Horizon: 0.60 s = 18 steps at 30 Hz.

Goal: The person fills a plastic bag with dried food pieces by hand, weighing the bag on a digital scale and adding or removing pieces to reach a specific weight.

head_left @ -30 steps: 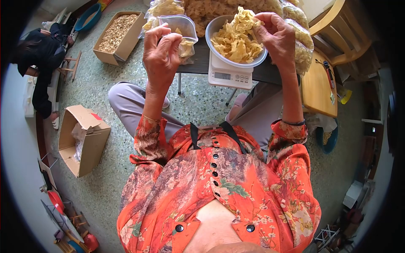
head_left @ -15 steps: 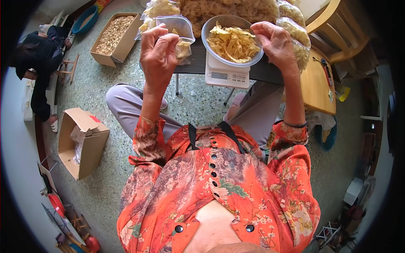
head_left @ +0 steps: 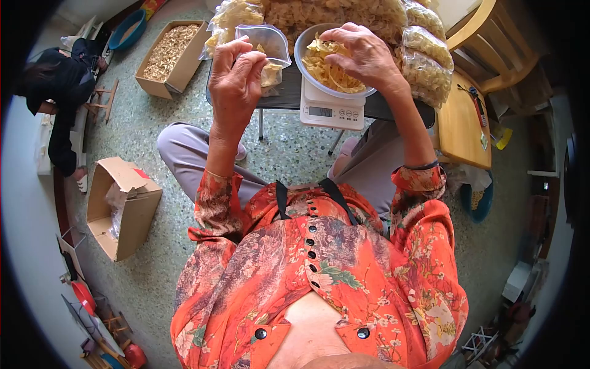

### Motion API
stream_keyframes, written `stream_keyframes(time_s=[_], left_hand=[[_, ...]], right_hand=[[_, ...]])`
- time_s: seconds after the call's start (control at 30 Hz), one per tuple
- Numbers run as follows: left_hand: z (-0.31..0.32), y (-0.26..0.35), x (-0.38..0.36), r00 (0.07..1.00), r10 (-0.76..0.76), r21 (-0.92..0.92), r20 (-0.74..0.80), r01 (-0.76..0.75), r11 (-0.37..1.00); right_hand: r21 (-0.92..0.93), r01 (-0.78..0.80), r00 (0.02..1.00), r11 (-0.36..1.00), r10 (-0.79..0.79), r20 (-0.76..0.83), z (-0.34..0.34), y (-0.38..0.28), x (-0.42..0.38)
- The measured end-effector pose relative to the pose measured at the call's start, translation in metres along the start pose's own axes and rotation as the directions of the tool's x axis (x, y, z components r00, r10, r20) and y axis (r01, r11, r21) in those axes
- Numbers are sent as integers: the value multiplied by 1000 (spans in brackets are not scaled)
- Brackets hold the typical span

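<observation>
A white bowl (head_left: 302, 56) of yellow dried slices (head_left: 332, 69) rests on a white kitchen scale (head_left: 332, 115) at the dark table's near edge. Over the bowl's right side, my right hand (head_left: 369, 58) is open, its fingers spread and curved above the slices. My left hand (head_left: 236, 80) is closed in a pinch at the left edge of a clear plastic bag (head_left: 270, 38), which stands open with some slices inside. Filled bags (head_left: 425, 61) of slices are piled along the back and right of the table.
A cardboard box (head_left: 166, 89) of dried pieces and an opened box (head_left: 132, 215) stand on the floor to the left. A co-worker in dark clothes (head_left: 64, 80) bends at the far left. A wooden chair (head_left: 458, 132) with scissors (head_left: 473, 92) is right of the table.
My right hand has moved left from the bowl's right rim to over the slices, and its fingers have spread. My left hand stays pinched by the bag.
</observation>
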State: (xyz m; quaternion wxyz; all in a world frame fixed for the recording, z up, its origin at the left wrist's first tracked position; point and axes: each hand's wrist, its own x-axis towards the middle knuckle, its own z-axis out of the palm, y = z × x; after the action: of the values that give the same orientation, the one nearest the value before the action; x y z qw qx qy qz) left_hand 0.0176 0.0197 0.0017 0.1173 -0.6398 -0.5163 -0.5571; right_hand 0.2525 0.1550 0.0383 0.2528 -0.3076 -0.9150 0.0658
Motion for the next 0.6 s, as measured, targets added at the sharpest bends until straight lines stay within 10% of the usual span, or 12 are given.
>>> stream_keyframes(time_s=[0.23,0.5,0.6], left_hand=[[-1,-5,-1,1000,-3,32,12,3,999],[-7,3,6,996,84,314,-28,-71,947],[0,0,-1,992,-128,140,-8,128,982]], right_hand=[[63,-81,991,995,87,-103,0,19,2],[569,-206,906,796,374,-197,-25,27,-2],[721,-90,853,687,427,-300,-26,25,-1]])
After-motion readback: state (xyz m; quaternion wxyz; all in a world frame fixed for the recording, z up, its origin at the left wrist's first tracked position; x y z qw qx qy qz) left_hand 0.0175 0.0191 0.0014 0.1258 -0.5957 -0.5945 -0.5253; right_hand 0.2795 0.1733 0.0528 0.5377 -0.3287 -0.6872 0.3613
